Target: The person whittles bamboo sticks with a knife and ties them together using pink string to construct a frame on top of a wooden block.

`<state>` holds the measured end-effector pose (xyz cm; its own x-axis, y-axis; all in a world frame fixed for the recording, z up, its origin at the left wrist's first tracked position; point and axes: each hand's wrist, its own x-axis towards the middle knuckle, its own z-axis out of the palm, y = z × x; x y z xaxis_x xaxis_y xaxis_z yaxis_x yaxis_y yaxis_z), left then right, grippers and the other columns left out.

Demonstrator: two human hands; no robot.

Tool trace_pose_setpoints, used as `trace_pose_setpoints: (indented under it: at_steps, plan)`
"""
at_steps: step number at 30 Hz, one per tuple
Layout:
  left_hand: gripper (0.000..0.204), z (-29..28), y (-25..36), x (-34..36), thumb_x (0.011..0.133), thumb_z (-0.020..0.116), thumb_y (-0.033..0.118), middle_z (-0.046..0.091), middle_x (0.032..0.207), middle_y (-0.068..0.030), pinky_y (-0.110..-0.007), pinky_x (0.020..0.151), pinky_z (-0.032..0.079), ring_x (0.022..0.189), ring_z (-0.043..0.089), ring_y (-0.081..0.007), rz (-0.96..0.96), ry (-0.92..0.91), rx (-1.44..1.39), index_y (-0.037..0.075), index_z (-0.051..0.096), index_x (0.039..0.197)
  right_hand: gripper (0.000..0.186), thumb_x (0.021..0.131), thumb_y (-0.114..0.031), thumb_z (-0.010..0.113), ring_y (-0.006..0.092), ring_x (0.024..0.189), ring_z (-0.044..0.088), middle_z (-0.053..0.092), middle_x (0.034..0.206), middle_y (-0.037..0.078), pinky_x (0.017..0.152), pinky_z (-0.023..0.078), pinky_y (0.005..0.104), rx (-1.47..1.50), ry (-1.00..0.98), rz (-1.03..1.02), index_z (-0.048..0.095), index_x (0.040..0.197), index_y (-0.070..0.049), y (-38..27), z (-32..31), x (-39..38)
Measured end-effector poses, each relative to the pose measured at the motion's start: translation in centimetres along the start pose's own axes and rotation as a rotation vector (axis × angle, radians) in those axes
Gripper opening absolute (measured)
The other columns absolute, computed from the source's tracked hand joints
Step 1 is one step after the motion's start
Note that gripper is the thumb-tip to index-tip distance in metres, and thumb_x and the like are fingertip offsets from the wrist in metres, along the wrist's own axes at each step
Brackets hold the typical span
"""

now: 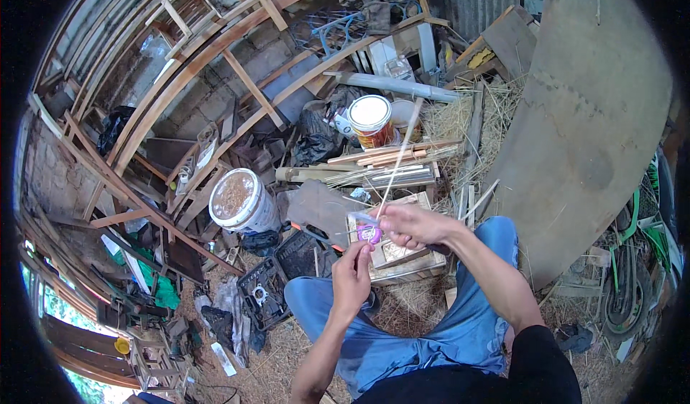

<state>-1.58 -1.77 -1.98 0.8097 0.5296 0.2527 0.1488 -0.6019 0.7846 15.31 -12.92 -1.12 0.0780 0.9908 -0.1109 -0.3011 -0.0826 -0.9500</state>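
Thin pale strip [399, 161], long and slanting, runs up and away from the person's hands, over a wooden box [411, 269]. The right hand [411, 226], touching the strip, is curled around a dark handle [437, 249]. The left hand [352, 278] pinches narrowly; what it grips, I cannot tell. A small purple round thing [369, 234] shows near both fingertips.

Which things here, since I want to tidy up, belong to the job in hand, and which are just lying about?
Apparently in use:
pale thin strip, in the right hand
what looks like a blade, same hand
purple object, near the left hand
wooden box, below both hands

Apparently just lying about:
lidded bucket
open bucket
black tool case
grey pipe
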Motion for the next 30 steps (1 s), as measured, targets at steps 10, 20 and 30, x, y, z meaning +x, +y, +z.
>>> trace_pose_setpoints:
  at_steps: [10, 20, 30]
  plan:
    - [0.011, -0.6, 0.2, 0.2, 0.088, 0.054, 0.003, 0.062, 0.076, -0.0173, -0.034, 0.058, 0.047, 0.067, 0.063, -0.0328, 0.225, 0.075, 0.261, 0.001, 0.059, 0.097, 0.042, 0.095, -0.037, 0.050, 0.0013, 0.046, 0.031, 0.037, 0.061, -0.007, 0.040, 0.022, 0.0170, -0.083, 0.083, -0.052, 0.045, 0.127, -0.011, 0.3, -1.9, 0.4]
    - [0.011, -3.8, -0.8, -1.2, 0.085, 0.056, 0.005, 0.065, 0.084, -0.0162, -0.042, 0.060, 0.049, 0.074, 0.063, -0.0363, 0.132, -0.028, 0.302, 0.006, 0.062, 0.094, 0.041, 0.096, -0.036, 0.047, 0.0021, 0.046, 0.029, 0.036, 0.062, -0.006, 0.039, 0.023, 0.0169, 0.124, 0.629, -0.258, 0.048, 0.121, -0.003, -0.5, -8.4, -1.7]
    - [0.016, -7.1, -2.3, -1.5, 0.092, 0.051, 0.013, 0.062, 0.072, -0.0106, -0.029, 0.058, 0.045, 0.063, 0.059, -0.0166, -0.077, -0.023, 0.037, 0.001, 0.061, 0.093, 0.032, 0.098, -0.033, 0.044, 0.0043, 0.044, 0.034, 0.041, 0.060, -0.005, 0.038, 0.028, 0.0207, 0.323, 0.963, -0.508, 0.056, 0.111, -0.007, -0.3, -11.5, -3.5]
